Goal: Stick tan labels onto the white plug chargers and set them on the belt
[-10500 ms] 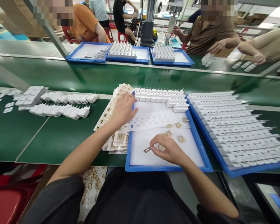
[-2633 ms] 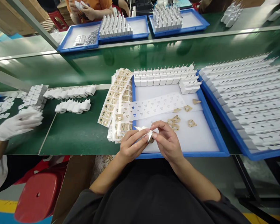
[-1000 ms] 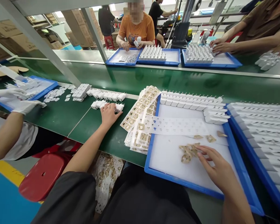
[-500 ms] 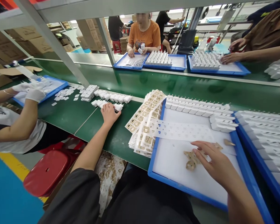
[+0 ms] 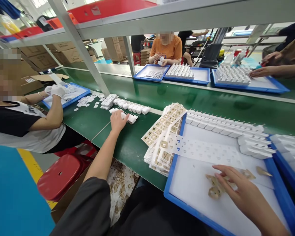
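Blue tray (image 5: 188,179), its left rim overlapped by sheets (image 5: 159,126) between the hands. Left hand (image 5: 118,122) curls over the near plugs (image 5: 132,119), whether pinching one I cannot tell; right hand (image 5: 239,187), fingers loosely spread, is over tan scraps (image 5: 214,192).

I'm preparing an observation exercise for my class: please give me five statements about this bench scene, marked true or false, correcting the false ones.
1. The wearer's left hand is at the front row of white plugs. True.
2. The stool is green. False: the stool is red.
3. The wearer's right hand is over the blue tray. True.
4. The left-hand co-worker is bare-handed. False: white gloves are worn.
5. Tan scraps lie in the blue tray. True.
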`<action>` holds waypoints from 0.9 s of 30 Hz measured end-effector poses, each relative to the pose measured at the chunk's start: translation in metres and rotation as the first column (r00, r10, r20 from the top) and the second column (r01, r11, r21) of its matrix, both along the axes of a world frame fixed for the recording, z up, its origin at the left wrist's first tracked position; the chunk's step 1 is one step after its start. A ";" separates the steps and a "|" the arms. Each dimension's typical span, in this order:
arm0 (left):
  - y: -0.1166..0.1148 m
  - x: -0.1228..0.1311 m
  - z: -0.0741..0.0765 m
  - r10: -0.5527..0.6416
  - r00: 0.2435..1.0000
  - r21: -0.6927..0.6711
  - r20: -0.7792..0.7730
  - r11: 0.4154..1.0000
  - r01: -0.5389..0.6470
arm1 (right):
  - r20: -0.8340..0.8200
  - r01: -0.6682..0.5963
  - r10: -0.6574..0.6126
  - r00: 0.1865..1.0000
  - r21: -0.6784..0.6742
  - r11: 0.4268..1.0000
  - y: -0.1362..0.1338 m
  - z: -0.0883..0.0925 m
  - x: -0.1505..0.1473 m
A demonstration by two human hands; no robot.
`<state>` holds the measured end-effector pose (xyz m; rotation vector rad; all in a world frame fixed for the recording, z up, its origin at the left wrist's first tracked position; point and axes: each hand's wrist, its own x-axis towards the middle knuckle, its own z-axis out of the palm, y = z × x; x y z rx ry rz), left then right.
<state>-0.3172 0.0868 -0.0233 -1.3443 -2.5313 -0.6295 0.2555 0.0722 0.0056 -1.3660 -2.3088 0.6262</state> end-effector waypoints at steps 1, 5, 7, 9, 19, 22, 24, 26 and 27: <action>0.003 -0.010 0.003 0.031 0.999 0.000 0.015 1.000 -0.031 | -0.003 0.005 -0.005 1.000 0.000 1.000 0.000 0.000 0.000; 0.014 -0.047 0.010 0.103 0.989 -0.073 0.105 0.993 -0.096 | -0.029 0.024 -0.024 0.999 -0.005 1.000 0.000 0.004 -0.001; 0.015 -0.055 0.008 0.120 0.982 -0.118 0.143 0.988 -0.104 | -0.050 0.026 -0.027 0.998 -0.028 0.999 -0.001 0.005 -0.002; 0.014 -0.057 0.004 0.140 0.978 -0.142 0.156 0.983 -0.118 | -0.068 0.033 -0.036 0.997 -0.050 0.998 0.000 0.004 -0.002; 0.034 -0.066 0.015 0.173 0.977 -0.162 0.123 0.975 -0.152 | -0.011 0.057 -0.060 0.998 -0.182 0.982 0.016 -0.018 0.017; 0.059 -0.064 0.020 0.108 0.987 -0.190 0.123 0.978 -0.083 | -0.019 0.063 -0.067 0.998 -0.165 0.984 0.015 -0.017 0.016; 0.070 -0.059 0.019 0.071 0.990 -0.207 0.119 0.977 -0.045 | -0.020 0.071 -0.076 0.997 -0.167 0.983 0.013 -0.015 0.015; 0.076 -0.052 0.016 0.047 0.992 -0.215 0.113 0.976 -0.022 | -0.018 0.082 -0.087 0.996 -0.171 0.982 0.011 -0.014 0.014; 0.077 -0.049 0.014 0.045 0.993 -0.214 0.110 0.977 -0.021 | -0.016 0.087 -0.091 0.996 -0.171 0.981 0.010 -0.013 0.014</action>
